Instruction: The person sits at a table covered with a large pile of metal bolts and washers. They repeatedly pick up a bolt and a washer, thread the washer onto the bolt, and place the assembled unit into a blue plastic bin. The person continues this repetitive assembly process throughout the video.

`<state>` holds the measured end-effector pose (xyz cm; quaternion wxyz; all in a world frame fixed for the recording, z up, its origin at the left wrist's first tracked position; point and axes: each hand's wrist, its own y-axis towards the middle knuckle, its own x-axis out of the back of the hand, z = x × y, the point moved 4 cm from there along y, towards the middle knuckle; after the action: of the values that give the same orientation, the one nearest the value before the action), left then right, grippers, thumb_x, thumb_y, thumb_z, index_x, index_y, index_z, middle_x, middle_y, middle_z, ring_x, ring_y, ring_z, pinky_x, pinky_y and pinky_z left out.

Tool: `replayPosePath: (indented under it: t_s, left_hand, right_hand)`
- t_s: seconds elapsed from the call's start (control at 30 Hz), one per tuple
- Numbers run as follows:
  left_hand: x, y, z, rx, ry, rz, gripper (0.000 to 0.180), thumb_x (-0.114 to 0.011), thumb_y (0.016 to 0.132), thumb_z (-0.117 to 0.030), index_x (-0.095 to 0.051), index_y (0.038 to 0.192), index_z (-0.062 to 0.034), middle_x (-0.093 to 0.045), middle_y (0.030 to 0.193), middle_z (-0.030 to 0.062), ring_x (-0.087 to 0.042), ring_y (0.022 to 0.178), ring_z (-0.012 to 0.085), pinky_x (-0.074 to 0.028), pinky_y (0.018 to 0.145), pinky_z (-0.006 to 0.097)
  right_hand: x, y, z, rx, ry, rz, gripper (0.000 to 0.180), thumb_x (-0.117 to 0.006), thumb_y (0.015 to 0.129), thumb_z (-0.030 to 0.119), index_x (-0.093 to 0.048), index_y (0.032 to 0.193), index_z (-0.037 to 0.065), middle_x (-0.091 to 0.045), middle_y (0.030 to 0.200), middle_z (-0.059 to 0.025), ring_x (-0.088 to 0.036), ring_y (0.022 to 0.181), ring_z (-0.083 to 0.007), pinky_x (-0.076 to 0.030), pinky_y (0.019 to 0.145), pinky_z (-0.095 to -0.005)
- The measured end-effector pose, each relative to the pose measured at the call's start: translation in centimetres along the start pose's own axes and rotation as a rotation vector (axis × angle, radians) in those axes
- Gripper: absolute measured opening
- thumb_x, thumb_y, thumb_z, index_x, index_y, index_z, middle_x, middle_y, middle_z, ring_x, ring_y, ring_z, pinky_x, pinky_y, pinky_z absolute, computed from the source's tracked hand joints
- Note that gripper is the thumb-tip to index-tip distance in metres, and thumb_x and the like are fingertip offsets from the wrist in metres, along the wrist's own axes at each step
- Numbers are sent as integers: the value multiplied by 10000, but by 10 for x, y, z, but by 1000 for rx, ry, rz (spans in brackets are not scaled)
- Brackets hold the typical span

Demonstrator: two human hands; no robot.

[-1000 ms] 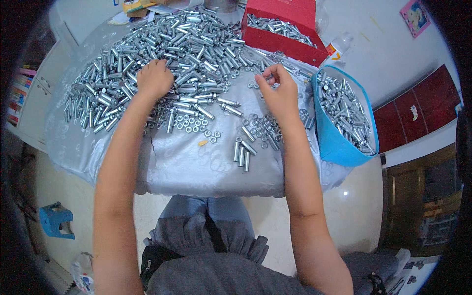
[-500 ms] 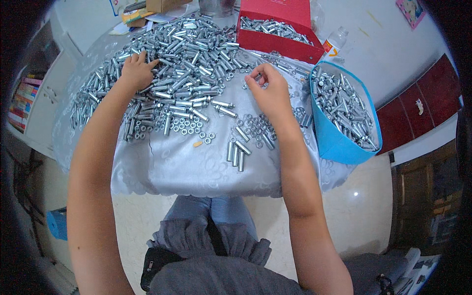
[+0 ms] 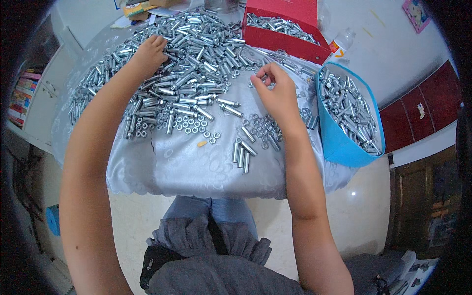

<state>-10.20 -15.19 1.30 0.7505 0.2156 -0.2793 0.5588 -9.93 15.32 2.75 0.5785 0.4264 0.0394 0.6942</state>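
A large heap of silvery metal sleeve bolts (image 3: 191,64) covers the far left and middle of the table. My left hand (image 3: 149,55) rests on the heap, fingers bent down and drawn together; whatever they grip is hidden. Over the cloth to the right of the heap, my right hand (image 3: 278,91) is closed in a loose pinch, thumb toward the curled fingers. Anything between its fingertips is too small to make out. Loose hex nuts (image 3: 194,129) lie along the heap's near edge, with more nuts (image 3: 263,125) below my right hand. Several metal sleeves (image 3: 241,156) lie nearer me.
A blue fabric bin (image 3: 344,153) full of bolts stands at the right table edge. Behind it are a red box (image 3: 275,43) holding more bolts and a plastic bottle (image 3: 342,42). The shiny pale tablecloth (image 3: 196,172) hangs over the near edge. A metal bucket (image 3: 221,5) stands at the back.
My left hand has shifted up and right across the heap, and its spread fingers have drawn together. My right hand keeps its pinch nearly in place. The whole view has shifted slightly.
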Motion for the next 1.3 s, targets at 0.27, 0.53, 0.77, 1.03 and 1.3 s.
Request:
replayPosePath:
  t_s: [0.27, 0.53, 0.77, 1.03, 1.3]
  left_hand:
    - [1, -16, 11, -193, -71, -322, 200, -570, 681, -153, -638, 865, -191, -486, 1144, 62, -387, 1117, 211, -287, 957, 315]
    - [26, -34, 8, -44, -326, -490, 160, -551, 658, -101, -608, 807, -102, -521, 1055, 60, -450, 1045, 221, -348, 907, 334]
    - [42, -42, 11, 299, -818, -396, 256, -598, 699, -94, -539, 948, -103, -585, 901, 73, -547, 888, 252, -429, 744, 359]
    - [76, -24, -40, 522, -1435, -689, 337, -634, 740, -124, -501, 1044, -61, -614, 733, 79, -588, 661, 187, -461, 591, 305]
    - [96, -16, -87, 563, -2449, -683, 328, -647, 751, -69, -516, 1042, 6, -611, 738, 56, -569, 669, 84, -462, 603, 195]
  right_hand:
    - [0, 0, 4, 15, 1, 2, 154, -629, 702, 121, -521, 757, 27, -525, 697, -82, -481, 621, -200, -404, 585, -308]
    - [-2, 0, 2, 9, 34, 1, 153, -634, 700, 122, -532, 763, 28, -519, 682, -74, -471, 611, -180, -400, 578, -292]
    - [-9, 0, -1, -104, 339, 31, 135, -643, 730, 99, -544, 794, 34, -547, 675, -16, -485, 611, -78, -393, 560, -217]
    - [-15, 1, -11, -232, 626, 94, 148, -627, 768, 81, -528, 861, 23, -562, 704, -12, -510, 609, -64, -390, 544, -175]
    - [-21, -4, -2, -294, 720, 168, 182, -632, 760, 77, -544, 907, 17, -576, 765, -41, -564, 684, -94, -450, 622, -198]
